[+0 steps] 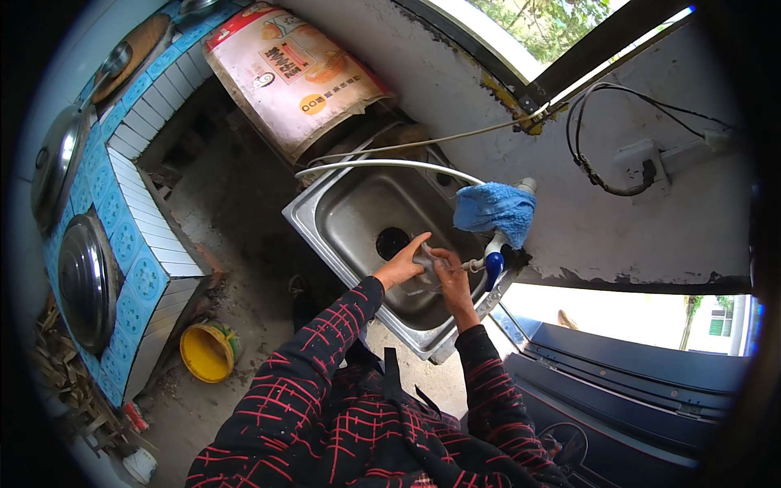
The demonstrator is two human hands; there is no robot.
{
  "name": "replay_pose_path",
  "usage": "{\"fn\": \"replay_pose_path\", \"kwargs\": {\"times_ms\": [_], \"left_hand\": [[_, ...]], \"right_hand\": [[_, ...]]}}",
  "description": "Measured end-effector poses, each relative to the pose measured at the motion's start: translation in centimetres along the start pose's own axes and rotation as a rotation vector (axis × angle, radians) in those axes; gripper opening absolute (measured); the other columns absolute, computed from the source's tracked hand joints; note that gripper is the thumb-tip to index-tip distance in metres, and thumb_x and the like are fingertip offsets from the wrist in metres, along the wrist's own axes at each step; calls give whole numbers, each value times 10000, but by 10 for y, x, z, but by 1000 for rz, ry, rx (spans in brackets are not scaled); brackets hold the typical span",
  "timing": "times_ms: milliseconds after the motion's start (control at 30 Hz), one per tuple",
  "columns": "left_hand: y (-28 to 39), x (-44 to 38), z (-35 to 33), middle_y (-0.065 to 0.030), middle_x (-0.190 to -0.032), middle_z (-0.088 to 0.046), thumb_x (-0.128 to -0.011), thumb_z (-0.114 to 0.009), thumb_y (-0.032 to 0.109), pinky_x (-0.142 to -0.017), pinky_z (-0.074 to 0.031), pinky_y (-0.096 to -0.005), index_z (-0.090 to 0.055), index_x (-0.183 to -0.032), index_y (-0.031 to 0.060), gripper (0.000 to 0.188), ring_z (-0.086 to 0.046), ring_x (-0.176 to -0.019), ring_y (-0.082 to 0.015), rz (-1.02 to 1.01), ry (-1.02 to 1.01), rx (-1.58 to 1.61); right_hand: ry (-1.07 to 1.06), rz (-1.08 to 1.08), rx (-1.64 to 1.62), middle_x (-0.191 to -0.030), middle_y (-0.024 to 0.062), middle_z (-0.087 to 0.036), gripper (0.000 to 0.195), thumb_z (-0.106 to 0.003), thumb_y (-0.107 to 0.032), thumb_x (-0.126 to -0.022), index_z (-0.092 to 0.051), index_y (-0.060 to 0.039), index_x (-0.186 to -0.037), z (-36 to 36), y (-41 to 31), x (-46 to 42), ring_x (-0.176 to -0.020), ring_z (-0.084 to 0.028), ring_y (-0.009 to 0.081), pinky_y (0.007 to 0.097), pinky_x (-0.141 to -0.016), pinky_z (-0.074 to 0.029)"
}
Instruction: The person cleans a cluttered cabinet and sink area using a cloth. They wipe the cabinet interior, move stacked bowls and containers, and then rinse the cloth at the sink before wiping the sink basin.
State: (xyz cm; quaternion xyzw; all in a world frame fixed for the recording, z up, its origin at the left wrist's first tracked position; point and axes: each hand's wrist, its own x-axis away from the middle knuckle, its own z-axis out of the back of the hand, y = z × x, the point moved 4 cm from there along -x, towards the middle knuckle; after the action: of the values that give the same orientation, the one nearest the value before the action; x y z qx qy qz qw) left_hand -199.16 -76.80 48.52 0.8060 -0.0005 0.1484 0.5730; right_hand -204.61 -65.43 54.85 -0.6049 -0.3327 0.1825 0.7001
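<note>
Both hands are over the stainless steel sink (351,216), below the tap (473,266) with its blue lever (494,266). Between them is a small see-through object (429,276), possibly a glass or thin plastic; its exact kind is unclear. My left hand (401,266) grips it from the left, thumb stretched upward. On the other side my right hand (453,282) closes around it, right by the tap's spout. The dark drain (392,243) lies just beyond my left hand. A blue cloth (495,210) is draped over the tap's pipe.
A pale hose (390,163) crosses the sink's far end. A printed sheet (299,79) covers something beyond it. On the left stands a blue-tiled stove (131,244) with metal lids (85,283). A yellow bucket (207,354) lies tipped on the floor. Cables (586,140) hang at the right wall.
</note>
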Motion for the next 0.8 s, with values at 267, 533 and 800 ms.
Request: {"fn": "replay_pose_path", "kwargs": {"times_ms": [267,533,800], "left_hand": [[33,-4,-5,-31,-747,-581,-683,-605,72,-654,-425,-230,-597,-840,-3,174,-526,-729,-90,-49,-109,-186],[51,8,-27,-29,-777,-567,-709,-581,33,-617,-429,-233,-574,-880,10,173,-524,-712,-89,18,-64,185],[50,7,15,16,-816,-547,-780,-564,28,-671,-419,-211,-553,-919,43,139,-511,-752,-66,47,67,231]], "right_hand": [[18,187,466,-1014,123,-568,424,-568,-39,-687,-499,-49,-1106,13,-8,5,-980,-555,243,315,-845,-410],[334,-62,414,-759,131,-636,189,-629,-104,-713,-639,-32,-888,64,120,-1,-737,-623,262,324,-675,-462],[226,99,580,-694,65,-620,137,-624,-46,-715,-625,19,-836,80,114,-16,-668,-566,132,274,-645,-433]]}}
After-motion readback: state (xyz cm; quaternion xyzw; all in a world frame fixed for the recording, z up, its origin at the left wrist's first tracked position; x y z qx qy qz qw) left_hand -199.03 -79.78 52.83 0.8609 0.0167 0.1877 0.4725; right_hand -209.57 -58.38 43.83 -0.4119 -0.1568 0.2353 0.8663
